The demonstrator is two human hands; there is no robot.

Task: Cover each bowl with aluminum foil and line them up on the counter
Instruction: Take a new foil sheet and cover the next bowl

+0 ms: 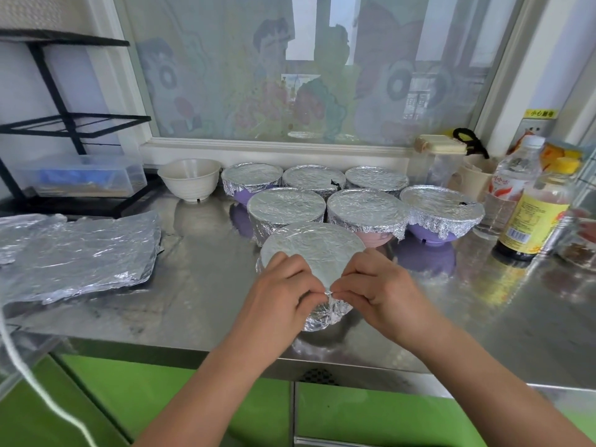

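Front bowl (325, 312) all wrapped in foil (312, 250), colour not seen. Left hand (280, 285) and right hand (379, 287) hide its near rim. Foil sheets (77, 253) cut off at left edge. Jar (579, 246) cut off at right edge. Bottle (532, 221) words too small to read.

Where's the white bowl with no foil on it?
In the head view, the white bowl sits at the back left of the counter, just left of the back row of foil-covered bowls and right of the clear plastic box.
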